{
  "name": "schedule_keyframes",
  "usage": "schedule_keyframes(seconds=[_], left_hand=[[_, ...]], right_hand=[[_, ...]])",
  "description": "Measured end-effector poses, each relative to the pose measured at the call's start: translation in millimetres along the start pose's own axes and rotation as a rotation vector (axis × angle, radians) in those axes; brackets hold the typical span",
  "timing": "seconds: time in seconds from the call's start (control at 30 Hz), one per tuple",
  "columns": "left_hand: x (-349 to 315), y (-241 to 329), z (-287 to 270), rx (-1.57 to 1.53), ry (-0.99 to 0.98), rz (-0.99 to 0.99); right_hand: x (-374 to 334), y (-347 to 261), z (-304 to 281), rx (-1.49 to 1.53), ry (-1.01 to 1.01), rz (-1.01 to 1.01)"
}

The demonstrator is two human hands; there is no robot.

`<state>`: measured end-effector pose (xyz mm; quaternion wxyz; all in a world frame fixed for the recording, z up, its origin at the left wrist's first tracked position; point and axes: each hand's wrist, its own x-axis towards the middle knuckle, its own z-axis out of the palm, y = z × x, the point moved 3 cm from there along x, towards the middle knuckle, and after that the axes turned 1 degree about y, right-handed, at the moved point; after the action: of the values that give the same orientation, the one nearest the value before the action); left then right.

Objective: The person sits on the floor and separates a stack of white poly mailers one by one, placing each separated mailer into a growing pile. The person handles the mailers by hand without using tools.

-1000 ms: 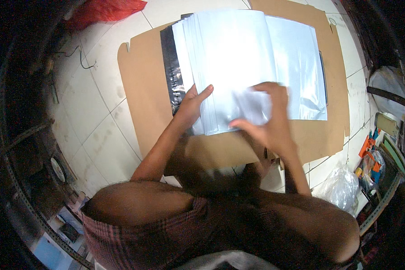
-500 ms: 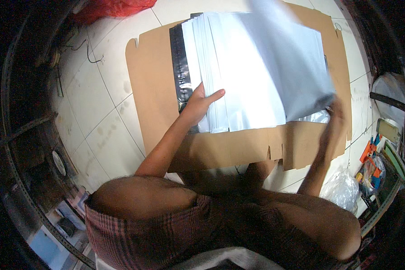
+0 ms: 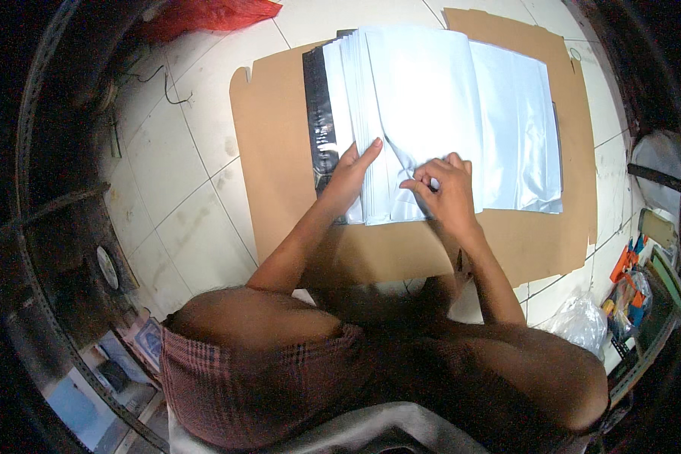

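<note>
A layered stack of white plastic mailing bags (image 3: 424, 83) with a dark strip along the left lies on flattened brown cardboard (image 3: 272, 151). My left hand (image 3: 349, 175) grips the stack's left side, its thumb on top and the other fingers mostly hidden. At the near edge, my right hand (image 3: 448, 189) is closed with curled fingers around the edge of the upper sheet, which creases toward the fingertips. Further right, another white plastic bag (image 3: 518, 129) lies flat, partly covered by the upper sheets.
Pale floor tiles (image 3: 197, 219) surround the cardboard. A red plastic bag (image 3: 212, 19) lies at the far left. At the right are a clear plastic bag (image 3: 579, 321) and a cluttered rack with orange items (image 3: 624, 265). A dark metal shelf frame (image 3: 60, 348) runs along the left.
My right hand has moved left from the stack's right side to its near middle. The raised, blurred grey-white sheet there is down, and the bag at right lies exposed. My left hand still grips the stack.
</note>
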<state>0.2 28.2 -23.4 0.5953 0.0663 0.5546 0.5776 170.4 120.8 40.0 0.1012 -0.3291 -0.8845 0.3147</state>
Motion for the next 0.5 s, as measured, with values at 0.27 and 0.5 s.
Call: schedule_keyframes(seconds=[0.27, 0.5], left_hand=[[-7.1, 7.4, -0.6, 0.163, -0.05, 0.051], [-7.5, 8.3, 4.5, 0.206, -0.049, 0.05]], right_hand=[[-84.4, 131.6, -135.4, 0.496, 0.915, 0.579], [-38.0, -9.2, -104.0, 0.082, 0.533, 0.086]])
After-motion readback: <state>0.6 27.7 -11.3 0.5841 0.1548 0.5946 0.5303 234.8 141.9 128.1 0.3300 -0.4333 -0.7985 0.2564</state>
